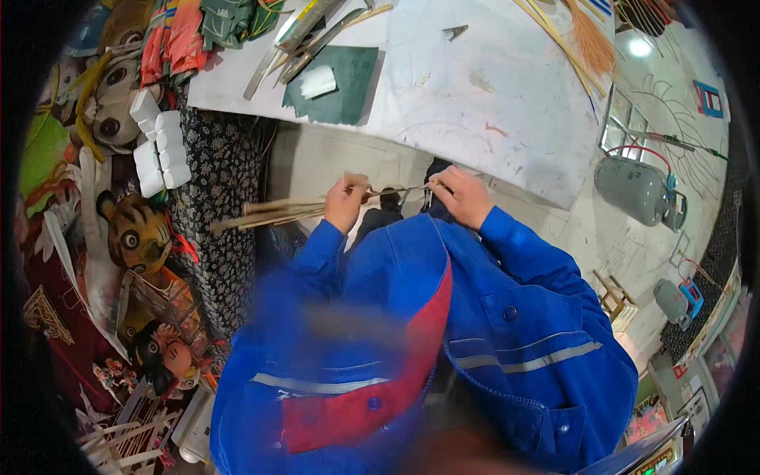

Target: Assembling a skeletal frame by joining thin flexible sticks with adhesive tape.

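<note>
My left hand (346,202) is closed around several thin wooden strips (273,212), which look like split bamboo and stick out to the left below the table. Level with it, my right hand (463,196) is closed, fingertips pinched together. A thin strip (396,191) spans the gap between both hands; its kind is too small to make out. Both hands are in front of my body, just off the near edge of the white table (443,95).
On the table lie a dark green sheet (348,83) with a white block (318,82), knives (297,39), a small clip (455,32) and a bristle bundle (594,39). Masks, including a tiger head (138,229), crowd the left. A grey gas cylinder (633,188) is at right.
</note>
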`<action>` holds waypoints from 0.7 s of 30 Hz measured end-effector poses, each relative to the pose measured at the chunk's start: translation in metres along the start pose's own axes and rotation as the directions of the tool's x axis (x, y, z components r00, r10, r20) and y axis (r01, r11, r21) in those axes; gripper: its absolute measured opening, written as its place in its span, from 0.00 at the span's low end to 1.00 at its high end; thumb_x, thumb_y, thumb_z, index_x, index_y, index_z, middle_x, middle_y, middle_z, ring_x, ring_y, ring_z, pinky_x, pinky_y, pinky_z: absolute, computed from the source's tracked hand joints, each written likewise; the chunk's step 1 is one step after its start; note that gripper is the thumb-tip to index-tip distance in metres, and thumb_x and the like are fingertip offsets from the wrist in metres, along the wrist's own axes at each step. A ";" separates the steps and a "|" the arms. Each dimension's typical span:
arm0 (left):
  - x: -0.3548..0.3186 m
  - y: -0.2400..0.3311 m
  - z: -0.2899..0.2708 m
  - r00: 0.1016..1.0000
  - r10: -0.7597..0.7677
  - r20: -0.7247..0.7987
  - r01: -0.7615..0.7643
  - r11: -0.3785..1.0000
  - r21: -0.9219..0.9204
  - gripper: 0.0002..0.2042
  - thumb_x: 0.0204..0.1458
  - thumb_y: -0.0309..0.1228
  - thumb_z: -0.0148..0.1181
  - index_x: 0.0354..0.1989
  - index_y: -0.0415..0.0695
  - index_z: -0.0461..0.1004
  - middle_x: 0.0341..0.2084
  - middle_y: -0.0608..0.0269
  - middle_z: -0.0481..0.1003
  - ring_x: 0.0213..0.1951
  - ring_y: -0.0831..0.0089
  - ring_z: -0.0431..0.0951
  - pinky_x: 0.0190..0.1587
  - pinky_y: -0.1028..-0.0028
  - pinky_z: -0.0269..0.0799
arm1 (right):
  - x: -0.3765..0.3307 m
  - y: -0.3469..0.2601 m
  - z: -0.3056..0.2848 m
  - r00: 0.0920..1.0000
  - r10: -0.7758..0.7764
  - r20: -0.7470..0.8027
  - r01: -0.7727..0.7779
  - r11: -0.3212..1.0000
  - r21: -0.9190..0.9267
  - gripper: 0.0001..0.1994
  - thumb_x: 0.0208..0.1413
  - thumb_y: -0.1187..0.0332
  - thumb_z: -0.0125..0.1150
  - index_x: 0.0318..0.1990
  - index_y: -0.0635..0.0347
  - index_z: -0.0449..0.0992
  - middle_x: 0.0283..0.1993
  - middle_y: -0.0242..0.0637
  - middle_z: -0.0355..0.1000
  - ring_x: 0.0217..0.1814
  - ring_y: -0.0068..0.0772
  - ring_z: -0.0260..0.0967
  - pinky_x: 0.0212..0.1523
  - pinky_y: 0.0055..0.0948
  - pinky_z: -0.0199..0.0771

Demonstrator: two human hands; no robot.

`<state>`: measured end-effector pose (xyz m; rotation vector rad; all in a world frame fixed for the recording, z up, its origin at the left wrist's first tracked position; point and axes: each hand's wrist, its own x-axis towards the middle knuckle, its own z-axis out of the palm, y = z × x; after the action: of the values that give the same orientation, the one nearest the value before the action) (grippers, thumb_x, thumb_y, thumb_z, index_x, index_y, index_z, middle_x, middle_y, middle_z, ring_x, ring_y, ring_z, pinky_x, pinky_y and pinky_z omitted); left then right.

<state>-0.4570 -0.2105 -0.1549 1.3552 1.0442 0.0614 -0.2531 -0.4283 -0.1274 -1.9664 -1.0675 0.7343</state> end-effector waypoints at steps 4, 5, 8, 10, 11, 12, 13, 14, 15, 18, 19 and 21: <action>-0.017 -0.060 -0.042 0.976 -0.123 0.179 0.085 0.975 0.207 0.12 0.63 0.34 0.52 0.40 0.38 0.78 0.32 0.62 0.79 0.30 0.74 0.78 0.34 0.76 0.74 | -0.008 -0.058 0.025 0.993 -0.114 0.004 0.114 0.991 -0.071 0.09 0.58 0.62 0.60 0.35 0.58 0.77 0.32 0.42 0.70 0.35 0.47 0.71 0.34 0.41 0.71; -0.028 -0.067 -0.053 0.992 0.056 0.115 -0.081 0.970 0.227 0.13 0.63 0.34 0.52 0.41 0.38 0.78 0.32 0.62 0.78 0.30 0.75 0.77 0.34 0.76 0.73 | -0.011 -0.075 0.031 0.993 -0.120 -0.002 0.119 0.990 -0.078 0.08 0.58 0.64 0.60 0.35 0.58 0.77 0.31 0.42 0.70 0.34 0.47 0.71 0.33 0.40 0.70; -0.061 -0.060 -0.080 0.971 0.233 -0.048 -0.214 0.943 0.257 0.13 0.63 0.34 0.53 0.43 0.37 0.78 0.31 0.62 0.78 0.31 0.76 0.76 0.36 0.76 0.72 | -0.021 -0.116 0.047 0.986 -0.161 -0.034 0.156 0.980 -0.124 0.07 0.58 0.65 0.61 0.35 0.59 0.76 0.31 0.42 0.68 0.33 0.47 0.70 0.32 0.39 0.69; -0.078 -0.059 -0.102 0.971 0.203 -0.126 -0.178 0.966 0.185 0.12 0.62 0.32 0.54 0.45 0.37 0.78 0.31 0.61 0.78 0.31 0.77 0.76 0.38 0.76 0.73 | -0.024 -0.144 0.051 0.977 -0.204 -0.061 0.192 0.968 -0.160 0.07 0.58 0.65 0.61 0.36 0.59 0.76 0.30 0.42 0.68 0.32 0.48 0.69 0.32 0.39 0.68; -0.093 -0.050 -0.104 0.942 0.299 -0.153 -0.271 0.946 0.179 0.12 0.61 0.32 0.56 0.45 0.37 0.78 0.29 0.61 0.79 0.33 0.76 0.77 0.39 0.76 0.73 | -0.024 -0.158 0.048 0.972 -0.227 -0.064 0.213 0.960 -0.183 0.07 0.58 0.65 0.62 0.35 0.59 0.76 0.30 0.42 0.68 0.32 0.47 0.69 0.32 0.39 0.68; -0.098 -0.052 -0.108 0.938 0.310 -0.154 -0.284 0.944 0.170 0.12 0.61 0.32 0.56 0.45 0.37 0.78 0.29 0.61 0.79 0.33 0.76 0.77 0.39 0.76 0.73 | -0.024 -0.172 0.044 0.966 -0.251 -0.067 0.233 0.950 -0.207 0.08 0.57 0.65 0.62 0.35 0.59 0.76 0.30 0.42 0.68 0.31 0.47 0.69 0.32 0.40 0.68; -0.103 -0.053 -0.112 0.943 0.328 -0.059 -0.309 0.926 0.219 0.13 0.61 0.33 0.57 0.45 0.36 0.78 0.29 0.61 0.79 0.33 0.76 0.78 0.39 0.76 0.73 | -0.024 -0.187 0.037 0.965 -0.248 -0.084 0.227 0.952 -0.204 0.08 0.57 0.65 0.63 0.36 0.60 0.77 0.29 0.43 0.68 0.31 0.48 0.69 0.31 0.39 0.68; -0.107 -0.057 -0.117 0.940 0.341 0.034 -0.337 0.904 0.264 0.14 0.61 0.34 0.58 0.45 0.35 0.78 0.29 0.61 0.79 0.34 0.75 0.78 0.40 0.77 0.73 | -0.023 -0.201 0.032 0.962 -0.261 -0.086 0.238 0.947 -0.216 0.08 0.57 0.65 0.63 0.36 0.60 0.77 0.29 0.43 0.68 0.31 0.48 0.69 0.31 0.39 0.68; -0.105 -0.066 -0.117 0.957 0.268 0.112 -0.290 0.915 0.282 0.17 0.61 0.37 0.60 0.50 0.35 0.76 0.36 0.59 0.79 0.38 0.74 0.79 0.41 0.74 0.75 | -0.022 -0.213 0.025 0.952 -0.284 -0.111 0.253 0.939 -0.233 0.08 0.57 0.65 0.63 0.36 0.61 0.77 0.29 0.43 0.68 0.30 0.47 0.69 0.31 0.37 0.68; -0.092 -0.071 -0.099 0.971 0.011 0.240 0.004 0.998 -0.060 0.21 0.60 0.41 0.61 0.56 0.38 0.73 0.45 0.58 0.77 0.46 0.66 0.79 0.45 0.68 0.77 | -0.017 -0.261 0.000 0.950 -0.284 -0.130 0.241 0.931 -0.273 0.11 0.57 0.61 0.62 0.33 0.61 0.79 0.31 0.46 0.73 0.34 0.51 0.73 0.33 0.40 0.72; -0.082 -0.069 -0.092 0.964 0.032 0.265 0.005 0.990 -0.138 0.25 0.61 0.42 0.59 0.61 0.38 0.68 0.48 0.58 0.75 0.50 0.64 0.77 0.47 0.67 0.77 | -0.014 -0.274 -0.008 0.936 -0.327 -0.126 0.285 0.919 -0.272 0.12 0.57 0.60 0.62 0.32 0.62 0.79 0.30 0.46 0.73 0.32 0.51 0.72 0.32 0.39 0.71; -0.085 -0.021 -0.072 0.960 0.081 0.268 0.007 0.950 -0.311 0.23 0.62 0.41 0.59 0.60 0.39 0.69 0.46 0.60 0.76 0.49 0.68 0.77 0.45 0.70 0.76 | -0.008 -0.300 -0.028 0.920 -0.366 -0.140 0.316 0.904 -0.286 0.13 0.57 0.60 0.63 0.32 0.63 0.79 0.28 0.47 0.73 0.30 0.51 0.72 0.31 0.39 0.71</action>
<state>-0.5624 -0.2115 -0.1135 1.0608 0.7361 0.0586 -0.3634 -0.3386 0.1383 -1.9383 -1.3976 0.2162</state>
